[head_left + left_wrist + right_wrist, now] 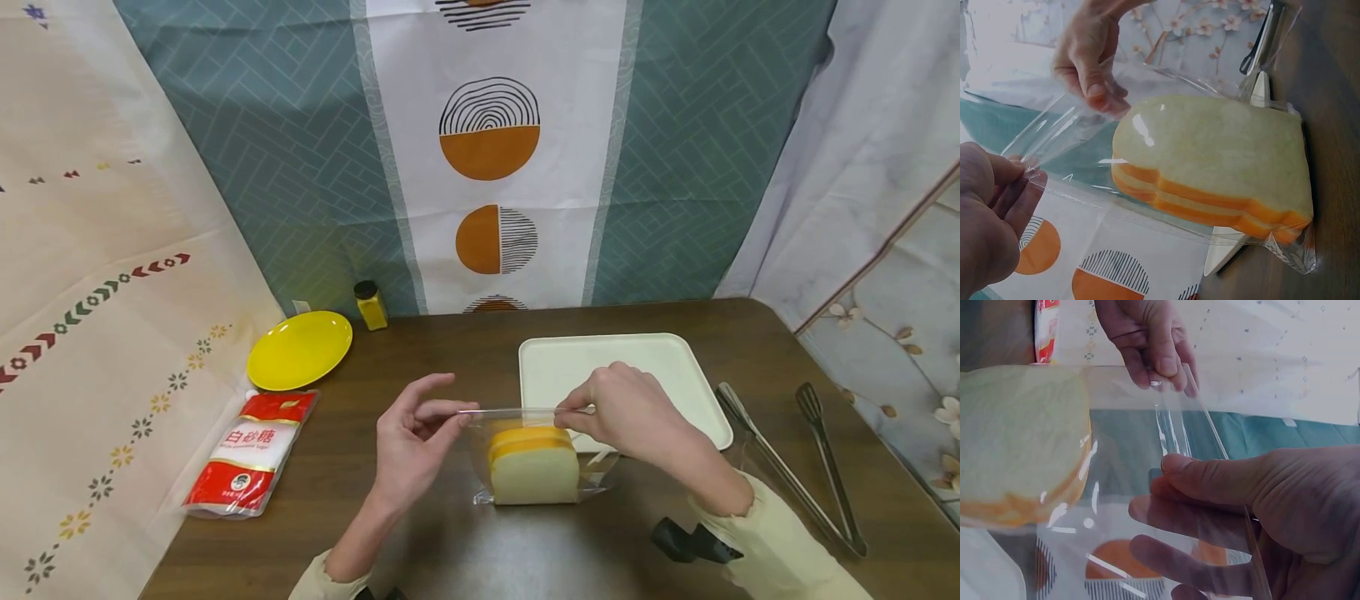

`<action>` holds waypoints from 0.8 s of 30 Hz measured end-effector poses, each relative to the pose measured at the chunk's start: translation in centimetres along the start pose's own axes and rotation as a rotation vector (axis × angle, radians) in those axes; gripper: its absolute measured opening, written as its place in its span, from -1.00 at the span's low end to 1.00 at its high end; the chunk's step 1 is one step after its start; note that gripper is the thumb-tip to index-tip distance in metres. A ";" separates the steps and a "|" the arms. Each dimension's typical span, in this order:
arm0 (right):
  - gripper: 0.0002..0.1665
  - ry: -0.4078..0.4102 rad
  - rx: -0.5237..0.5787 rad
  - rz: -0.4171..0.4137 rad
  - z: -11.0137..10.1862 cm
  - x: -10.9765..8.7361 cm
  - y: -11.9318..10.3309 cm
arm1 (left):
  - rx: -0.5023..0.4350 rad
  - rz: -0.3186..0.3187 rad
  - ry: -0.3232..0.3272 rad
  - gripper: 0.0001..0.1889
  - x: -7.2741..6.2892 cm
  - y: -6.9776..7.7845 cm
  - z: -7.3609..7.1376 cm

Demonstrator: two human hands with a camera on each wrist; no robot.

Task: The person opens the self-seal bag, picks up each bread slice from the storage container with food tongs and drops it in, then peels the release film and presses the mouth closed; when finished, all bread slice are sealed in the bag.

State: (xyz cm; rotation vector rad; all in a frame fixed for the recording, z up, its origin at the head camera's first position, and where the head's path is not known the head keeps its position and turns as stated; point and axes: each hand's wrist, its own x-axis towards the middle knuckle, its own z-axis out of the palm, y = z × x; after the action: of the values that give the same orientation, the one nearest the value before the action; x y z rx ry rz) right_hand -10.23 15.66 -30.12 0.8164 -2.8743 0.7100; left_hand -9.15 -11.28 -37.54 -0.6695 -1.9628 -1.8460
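A clear plastic bag (480, 454) stands upright on the brown table with slices of toy bread (534, 477) inside, pale-faced with orange crust. My left hand (416, 433) pinches the bag's top edge at its left corner between thumb and fingers. At the opposite corner my right hand (630, 412) grips the same edge, so the top is stretched straight between both hands. In the right wrist view, the right thumb (1210, 481) presses the film against the fingers behind it. The left wrist view shows the bread (1210, 156) filling the bag's lower part.
Behind the bag lies a white tray (652, 354). Metal tongs (787, 471) rest at the right. To the left are a red-and-white sugar packet (251, 454), a yellow plate (300, 350) and a yellow jar with a black lid (371, 307). Curtains hang behind the table.
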 end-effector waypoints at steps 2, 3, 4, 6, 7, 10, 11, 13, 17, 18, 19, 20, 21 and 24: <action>-0.93 0.009 0.002 0.011 -0.1 -0.3 0.3 | 0.004 -0.007 0.006 -0.49 0.0 0.0 -0.1; -0.93 0.015 0.003 0.018 -0.2 -0.4 0.4 | 0.005 -0.006 0.009 -0.49 0.0 0.0 -0.1; -0.93 0.022 0.002 0.020 -0.2 -0.6 0.6 | 0.007 -0.005 0.012 -0.50 0.0 0.0 -0.2; -0.94 0.036 0.004 0.021 -0.3 -0.8 0.9 | 0.008 0.001 0.018 -0.50 0.0 0.1 -0.2; -0.94 0.043 0.004 0.022 -0.3 -0.9 1.0 | 0.009 0.008 0.019 -0.51 0.0 0.1 -0.2; -0.94 0.063 0.008 0.019 -0.4 -1.2 1.4 | 0.012 0.013 0.017 -0.52 0.0 0.1 -0.2; -0.93 0.067 0.012 0.021 -0.5 -1.3 1.5 | 0.013 0.016 0.017 -0.52 0.0 0.1 -0.3; -0.93 0.072 0.018 0.025 -0.6 -1.5 1.7 | 0.016 0.016 0.024 -0.52 0.0 0.0 -0.3; -0.92 0.072 0.041 0.030 -0.7 -1.9 2.2 | 0.016 0.015 0.033 -0.52 0.0 0.0 -0.5; -0.92 0.076 0.046 0.029 -0.7 -2.0 2.3 | 0.017 0.015 0.038 -0.51 0.0 0.1 -0.5; -0.93 0.082 0.053 0.029 -0.8 -2.1 2.5 | 0.018 0.014 0.042 -0.51 0.0 0.1 -0.6; -0.94 0.089 0.057 0.028 -0.8 -2.2 2.7 | 0.020 0.012 0.045 -0.51 0.0 0.1 -0.6; -0.94 0.097 0.060 0.023 -0.8 -2.3 2.8 | 0.022 0.012 0.049 -0.50 0.0 0.1 -0.7; -0.95 0.127 0.052 0.016 -0.8 -2.6 3.3 | 0.028 0.006 0.059 -0.49 0.0 0.2 -0.8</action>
State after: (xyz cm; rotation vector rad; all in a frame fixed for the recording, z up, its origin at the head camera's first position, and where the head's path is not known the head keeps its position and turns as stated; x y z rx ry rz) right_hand -9.71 19.74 -31.25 0.7274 -2.7630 0.8111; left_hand -9.10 -12.06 -37.30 -0.6053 -1.9434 -1.8112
